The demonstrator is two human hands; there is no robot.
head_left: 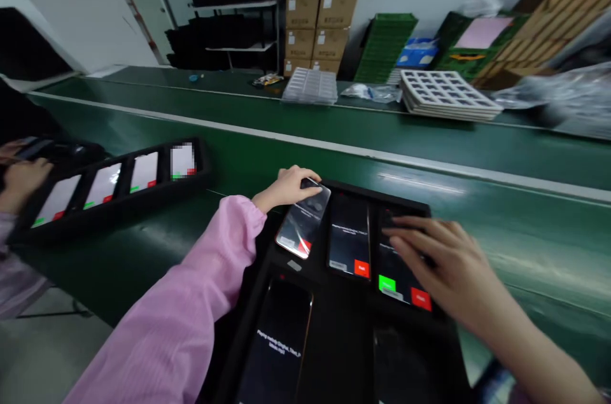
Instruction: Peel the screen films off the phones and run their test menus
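A black tray (341,302) holds several phones in slots. My left hand (289,188) grips the top end of the left phone (303,222), which is tilted out of line with its slot. Beside it lies the middle phone (349,235), showing white text and a red button. Over the upper part of the right phone (403,283), with green and red buttons lit, is my right hand (432,251), fingers stretched out and apart; contact is unclear. Nearer to me are a phone with white text (279,343) and a dark phone (398,366).
At the left, another person's hand (23,181) is beside a black tray (119,197) of white-screened phones. Across the green bench (229,168) runs a pale strip. Clear plastic trays (310,86) and stacked white trays (449,93) stand at the back.
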